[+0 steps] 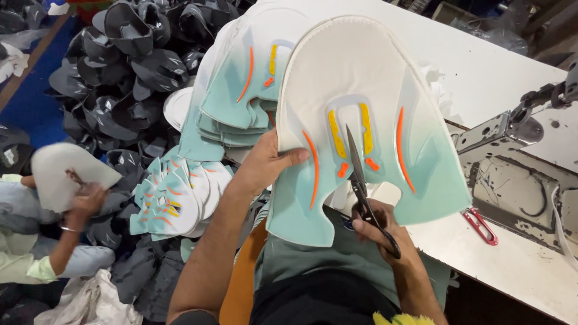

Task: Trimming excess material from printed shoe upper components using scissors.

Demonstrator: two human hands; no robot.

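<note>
the work in hand looks like trimming: a white-and-mint fabric shoe upper with orange and yellow strips is held up flat in front of the person, above the lap and the near edge of the white tabletop. a pair of slim black scissors has its blades lying over the cutout at the middle of the piece, between the two yellow strips.

the left hand is curled shut on the left edge of the upper, thumb pressed on the face and fingers hidden behind it. the right hand is closed round the scissor handles just below the piece's lower edge; the blades look nearly together, though how far they part is hard to tell.

judging from this, the next cut calls for a steady grip on the fabric and the blade tips kept close along the cutout's edge, clear of the coloured strips.

near by, a stack of matching mint uppers rests on the tabletop, a fan of smaller ones lies lower left, dark grey pieces are heaped behind, and red-handled snips lie beside a sewing machine. another person's hand holds a white piece at far left.
</note>
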